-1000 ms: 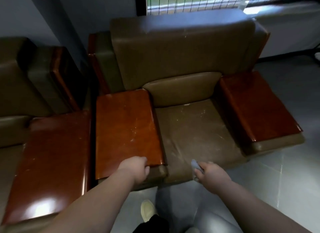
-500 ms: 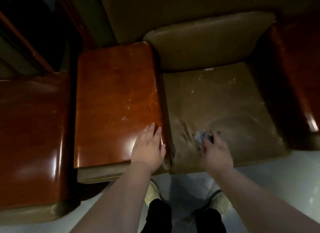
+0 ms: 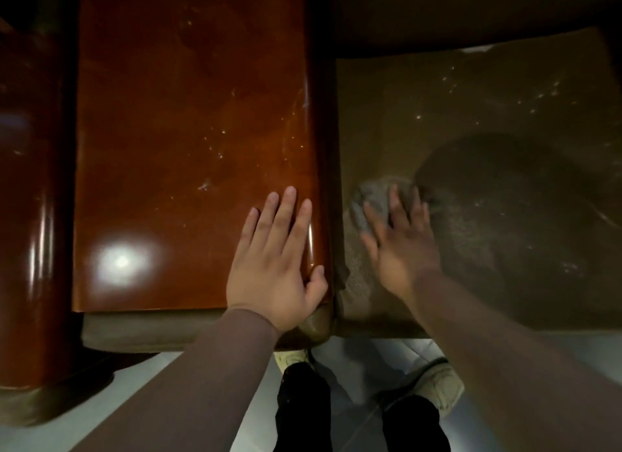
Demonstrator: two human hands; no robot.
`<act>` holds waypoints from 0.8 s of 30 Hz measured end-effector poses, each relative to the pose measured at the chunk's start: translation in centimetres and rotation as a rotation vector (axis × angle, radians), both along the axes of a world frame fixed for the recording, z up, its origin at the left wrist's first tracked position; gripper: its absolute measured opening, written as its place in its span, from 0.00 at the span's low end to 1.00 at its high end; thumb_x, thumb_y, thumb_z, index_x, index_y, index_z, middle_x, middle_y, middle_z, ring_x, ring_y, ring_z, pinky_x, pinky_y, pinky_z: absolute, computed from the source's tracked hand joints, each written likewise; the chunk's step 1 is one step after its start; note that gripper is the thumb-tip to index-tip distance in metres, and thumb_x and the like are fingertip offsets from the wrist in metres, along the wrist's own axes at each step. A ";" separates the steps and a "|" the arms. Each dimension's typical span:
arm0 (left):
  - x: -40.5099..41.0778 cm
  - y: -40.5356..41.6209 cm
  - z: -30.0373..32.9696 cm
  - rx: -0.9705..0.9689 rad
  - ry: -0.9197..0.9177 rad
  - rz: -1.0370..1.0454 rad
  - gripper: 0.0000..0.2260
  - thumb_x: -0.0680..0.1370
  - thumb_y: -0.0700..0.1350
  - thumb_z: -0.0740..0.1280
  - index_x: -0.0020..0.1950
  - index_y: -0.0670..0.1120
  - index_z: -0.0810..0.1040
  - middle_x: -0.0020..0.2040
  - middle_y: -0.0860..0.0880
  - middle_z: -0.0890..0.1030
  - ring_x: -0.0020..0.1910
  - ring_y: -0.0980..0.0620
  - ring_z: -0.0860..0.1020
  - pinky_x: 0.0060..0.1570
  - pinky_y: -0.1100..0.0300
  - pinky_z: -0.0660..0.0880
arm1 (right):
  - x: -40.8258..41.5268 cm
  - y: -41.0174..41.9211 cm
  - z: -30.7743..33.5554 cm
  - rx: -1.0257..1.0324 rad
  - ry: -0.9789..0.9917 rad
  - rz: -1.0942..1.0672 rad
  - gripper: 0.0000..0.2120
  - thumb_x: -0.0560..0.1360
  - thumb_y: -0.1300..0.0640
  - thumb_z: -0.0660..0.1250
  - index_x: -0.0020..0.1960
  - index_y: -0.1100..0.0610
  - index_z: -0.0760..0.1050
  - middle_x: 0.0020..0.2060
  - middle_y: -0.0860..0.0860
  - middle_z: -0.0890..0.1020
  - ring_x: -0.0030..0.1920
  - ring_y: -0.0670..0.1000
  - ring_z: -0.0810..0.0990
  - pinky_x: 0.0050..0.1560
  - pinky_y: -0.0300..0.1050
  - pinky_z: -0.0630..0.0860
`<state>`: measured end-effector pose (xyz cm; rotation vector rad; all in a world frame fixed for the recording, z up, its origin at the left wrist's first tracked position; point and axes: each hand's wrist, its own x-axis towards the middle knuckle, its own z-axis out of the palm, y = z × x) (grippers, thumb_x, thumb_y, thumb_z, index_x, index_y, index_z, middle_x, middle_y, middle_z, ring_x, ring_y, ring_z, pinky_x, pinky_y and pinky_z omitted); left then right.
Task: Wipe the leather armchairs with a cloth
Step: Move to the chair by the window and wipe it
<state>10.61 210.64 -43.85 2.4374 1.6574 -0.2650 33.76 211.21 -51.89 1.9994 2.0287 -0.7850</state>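
I am bending over the big brown armchair point(image 3: 471, 122). Its seat point(image 3: 488, 98) fills the right side of what I see, and the shiny wooden armrest point(image 3: 188, 148) fills the middle. Another shiny armrest point(image 3: 30, 216) sits at the far left. The floor point(image 3: 353, 354) is pale under my shoes.

The seat has lots of tiny white specks, mostly near its back edge. A big dark round patch point(image 3: 505, 216) covers much of the middle of the seat. I cannot tell if it is a wet patch or just a shadow.

My left hand point(image 3: 276, 263) lies flat on the armrest, at its front right corner. The fingers are straight and a little apart, and the thumb sits on the rounded right edge. I think it is holding me steady.

My right hand point(image 3: 400, 246) is on the seat, near the seat's left edge and closer to the front. It looks blurry. The fingers are spread out flat and press down on the small gray cloth point(image 3: 373, 202). The cloth is bunched up and sticks out past my fingertips.

To do this well, I should keep my palm flat and push evenly. I should go in long rows from the left edge to the right edge, then work toward the back edge where the specks are. I should flatten the cloth too, so more of it touches the leather.
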 end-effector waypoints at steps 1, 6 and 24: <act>-0.1 0.1 0.0 0.012 -0.014 0.002 0.41 0.77 0.61 0.60 0.86 0.45 0.55 0.86 0.42 0.52 0.86 0.42 0.49 0.82 0.40 0.52 | -0.1 2.9 0.1 0.037 -0.013 -0.024 0.32 0.82 0.34 0.34 0.82 0.40 0.54 0.84 0.55 0.43 0.82 0.66 0.36 0.82 0.61 0.38; 0.2 0.5 -0.4 0.046 -0.039 0.017 0.41 0.76 0.60 0.61 0.86 0.44 0.58 0.86 0.42 0.54 0.85 0.41 0.52 0.82 0.39 0.53 | -0.7 8.9 -1.5 0.082 0.024 -0.018 0.30 0.83 0.49 0.58 0.83 0.48 0.55 0.83 0.58 0.56 0.81 0.68 0.49 0.80 0.68 0.51; -0.1 0.6 -0.5 0.044 0.007 0.005 0.42 0.76 0.61 0.60 0.86 0.43 0.56 0.86 0.41 0.53 0.85 0.39 0.52 0.81 0.37 0.54 | -2.1 0.7 -3.2 0.132 0.059 0.185 0.28 0.85 0.43 0.47 0.84 0.45 0.55 0.84 0.55 0.51 0.83 0.63 0.49 0.81 0.63 0.46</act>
